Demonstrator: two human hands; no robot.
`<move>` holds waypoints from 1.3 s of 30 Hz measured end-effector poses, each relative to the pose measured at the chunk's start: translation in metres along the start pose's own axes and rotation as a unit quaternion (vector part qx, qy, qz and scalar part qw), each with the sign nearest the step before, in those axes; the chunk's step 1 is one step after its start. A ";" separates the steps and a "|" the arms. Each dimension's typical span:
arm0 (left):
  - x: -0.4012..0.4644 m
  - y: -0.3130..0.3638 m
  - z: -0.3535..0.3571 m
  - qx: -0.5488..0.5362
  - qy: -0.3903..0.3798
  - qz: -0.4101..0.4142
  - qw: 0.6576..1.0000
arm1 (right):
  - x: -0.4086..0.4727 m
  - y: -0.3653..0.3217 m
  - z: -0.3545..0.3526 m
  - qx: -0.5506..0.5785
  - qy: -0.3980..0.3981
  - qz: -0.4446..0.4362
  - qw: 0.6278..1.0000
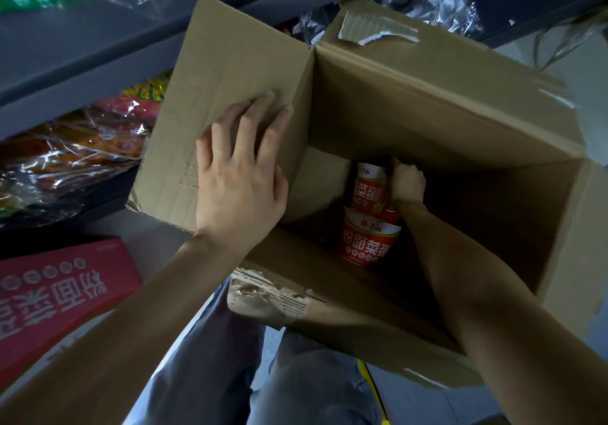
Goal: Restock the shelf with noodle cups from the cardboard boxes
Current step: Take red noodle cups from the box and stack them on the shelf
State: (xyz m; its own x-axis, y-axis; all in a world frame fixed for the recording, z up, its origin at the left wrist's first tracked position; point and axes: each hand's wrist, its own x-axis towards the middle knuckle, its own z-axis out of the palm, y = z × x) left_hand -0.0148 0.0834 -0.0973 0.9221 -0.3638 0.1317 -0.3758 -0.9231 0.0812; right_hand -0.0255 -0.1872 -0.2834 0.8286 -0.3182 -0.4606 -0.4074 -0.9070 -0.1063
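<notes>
- Bottom centre of frame: the person's legs [296, 375] in grey trousers, nearest the camera; a yellow strip shows just beside them, too little of it to identify.
- Lower left: a red printed carton [62, 289] lies on the floor, apart from the open box.
- Centre: the left hand [241, 168] rests flat on the left flap [227, 102] of the cardboard box [460, 122], fingers spread apart, pressing the flap outward.
- Centre right: the right hand [406, 183] is deep inside the box, fingers curled around the upper noodle cup [368, 191]. Grip looks closed on it, though the fingertips are hidden behind the cup.
- A second noodle cup [367, 242], red with a white rim, sits just below the first, touching it. Rest of the box interior is dark; no other cups visible.
- Step in hand, as judged: picking a cup from a nearly empty box.
- Next move calls for lifting the cup straight up past the box walls, then carrying it toward the shelf at upper left.
- Upper left, farthest: grey metal shelf [98, 49] with plastic-wrapped snack packs [65, 161] beneath one board.
- Lighting dim; pale floor visible at right edge.
</notes>
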 end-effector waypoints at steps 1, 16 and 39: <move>0.000 0.000 0.000 -0.002 0.003 0.001 1.000 | -0.003 0.000 -0.002 -0.001 0.010 -0.009 1.000; -0.001 0.004 -0.018 -0.165 -0.043 -0.018 0.985 | -0.141 -0.059 -0.145 0.235 0.280 -0.138 0.921; -0.051 -0.047 -0.346 -0.499 0.288 -0.079 0.814 | -0.357 -0.239 -0.390 0.460 0.070 -0.460 0.756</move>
State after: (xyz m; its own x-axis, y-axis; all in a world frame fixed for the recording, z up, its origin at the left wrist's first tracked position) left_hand -0.0764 0.1886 0.2342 0.8783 0.1332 0.4592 -0.4091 -0.2879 0.8659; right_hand -0.0738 0.0352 0.2502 0.9300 0.2476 0.2717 0.3248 -0.2075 -0.9228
